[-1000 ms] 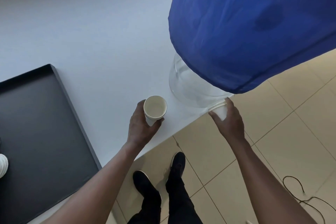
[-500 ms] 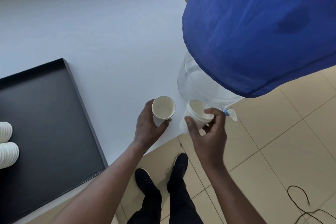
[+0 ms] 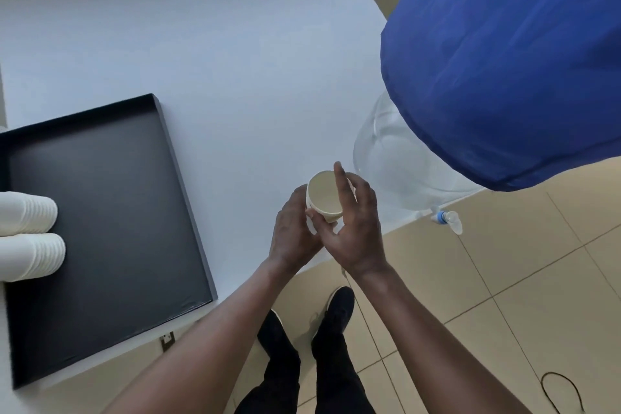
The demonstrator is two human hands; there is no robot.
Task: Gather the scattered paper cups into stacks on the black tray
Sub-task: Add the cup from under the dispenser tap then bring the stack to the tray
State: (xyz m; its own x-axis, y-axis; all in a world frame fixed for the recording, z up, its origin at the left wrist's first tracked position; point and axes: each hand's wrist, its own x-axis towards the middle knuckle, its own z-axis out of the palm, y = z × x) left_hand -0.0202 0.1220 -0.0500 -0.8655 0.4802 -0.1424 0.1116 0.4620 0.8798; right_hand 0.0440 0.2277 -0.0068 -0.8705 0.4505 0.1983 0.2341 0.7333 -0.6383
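Note:
A white paper cup (image 3: 323, 194) is held upright over the near edge of the table, between my two hands. My left hand (image 3: 293, 235) wraps its lower part from the left. My right hand (image 3: 357, 224) is at its right side with fingers spread, the thumb touching the cup's wall and the index finger crossing its rim. I cannot tell whether a second cup is nested inside. The black tray (image 3: 117, 212) lies to the left, with two stacks of white cups (image 3: 28, 212) (image 3: 32, 256) at its left side.
A water dispenser under a blue cover (image 3: 504, 60) stands on the right end of the white table (image 3: 235, 60), its clear base (image 3: 396, 175) and tap (image 3: 447, 218) close to my right hand. Below are tiled floor, my shoes and a black cable (image 3: 557, 390).
My right hand brought its cup left from the dispenser to the cup in my left hand, then spread its fingers. The view shifted, showing more of the tray and both stacks.

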